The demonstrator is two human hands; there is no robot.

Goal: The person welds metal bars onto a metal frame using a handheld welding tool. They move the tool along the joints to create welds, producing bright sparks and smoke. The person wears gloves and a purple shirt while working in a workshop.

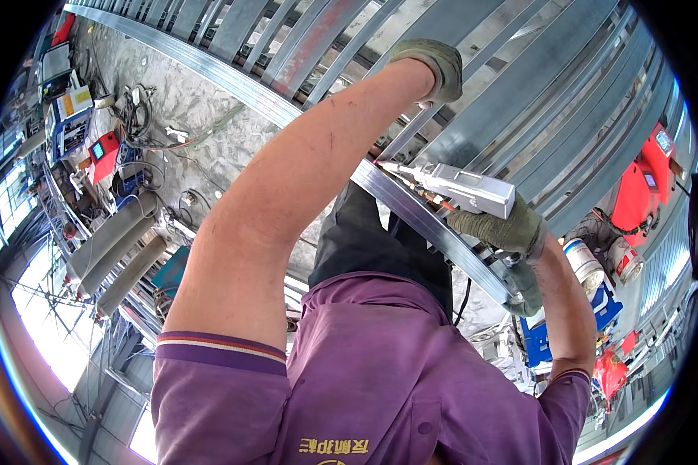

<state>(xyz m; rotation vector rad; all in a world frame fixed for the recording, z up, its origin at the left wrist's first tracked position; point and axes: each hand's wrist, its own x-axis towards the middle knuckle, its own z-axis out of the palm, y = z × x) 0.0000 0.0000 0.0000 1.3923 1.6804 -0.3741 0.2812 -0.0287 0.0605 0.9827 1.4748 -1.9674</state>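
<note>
My right hand (504, 227), in a grey-green work glove, is closed around a boxy silver welding gun (465, 186). The gun's thin nozzle points left and meets the inner edge of a long metal rail (419, 213), where a narrow metal bar (406, 139) joins it. Farther out, my left hand (434, 68), gloved alike, is closed on that narrow bar; its fingertips are mostly hidden beneath. A hose with an orange section runs under the gun toward my right hand.
Parallel metal slats (504, 101) fill the far side. To the left are a grey floor (182, 101) with cables and a red machine (103, 155). Red machines (644, 186), white buckets (584, 263) and a blue crate (535, 341) stand right. A grey-green cloth-like thing (524, 291) touches the rail's near end.
</note>
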